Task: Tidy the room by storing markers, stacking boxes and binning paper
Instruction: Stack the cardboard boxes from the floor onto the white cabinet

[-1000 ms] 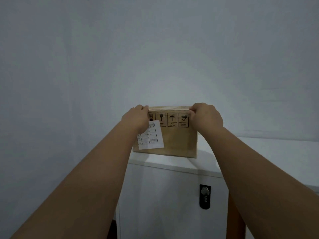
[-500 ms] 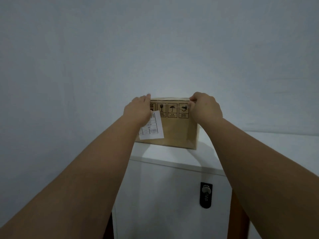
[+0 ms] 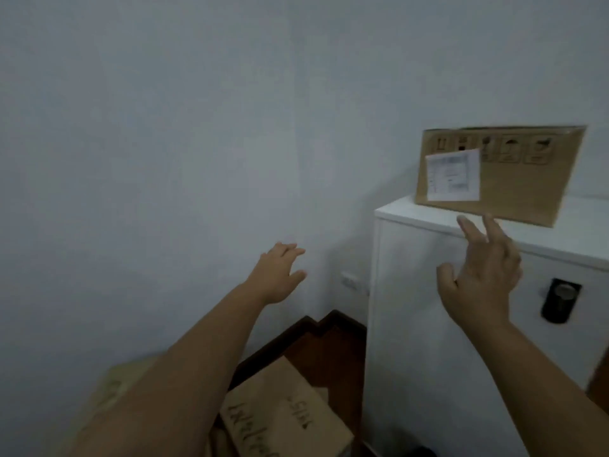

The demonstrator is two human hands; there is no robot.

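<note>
Cardboard box (image 3: 524,179) sits on top of the white cabinet (image 3: 428,324), at its left front part, upright, printed face toward camera. White shipping label (image 3: 453,175) stuck on left half of that face, row of handling symbols along the top edge, blurred. Neither hand touches the box.

Right hand (image 3: 482,275) in front of the cabinet's upper door, just below the box, fingers spread apart and pointing up, thumb out, holding nothing. Fingertips overlap the box's bottom edge in view but contact can't be told.

Left hand (image 3: 280,275) well left of the cabinet, out in front of the pale wall (image 3: 164,127), fingers loosely apart, empty.

Black lock (image 3: 560,300) on the cabinet door, right of the right hand.

Low down left of the cabinet: second cardboard box (image 3: 283,413) on the dark wood floor (image 3: 329,351), handwriting on top, unreadable. Another brownish box (image 3: 112,390) further left of the cabinet, mostly hidden behind the left forearm. Small white wall socket (image 3: 349,280) just left of the cabinet's side
</note>
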